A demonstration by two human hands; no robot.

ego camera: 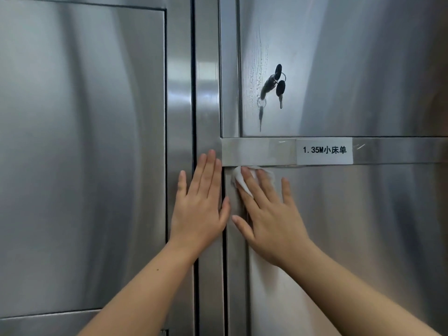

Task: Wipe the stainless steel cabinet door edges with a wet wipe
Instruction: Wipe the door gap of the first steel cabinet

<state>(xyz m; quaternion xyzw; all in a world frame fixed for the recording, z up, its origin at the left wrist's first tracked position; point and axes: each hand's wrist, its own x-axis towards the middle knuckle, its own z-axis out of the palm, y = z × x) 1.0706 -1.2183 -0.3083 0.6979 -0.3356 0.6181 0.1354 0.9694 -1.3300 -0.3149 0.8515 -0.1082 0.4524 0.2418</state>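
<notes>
The right hand (266, 214) lies flat with fingers spread. It presses a crumpled white wet wipe (241, 181) against the top left corner of the lower right stainless steel cabinet door (351, 226), just under the horizontal steel rail (254, 151). The left hand (201, 202) rests open, fingers straight and close together, on the vertical steel frame post (208, 93) beside it. A white paper label (324, 150) is stuck on the rail. Black-headed keys (280, 88) hang from the lock of the upper right steel door (363, 69), beside damp streaks.
</notes>
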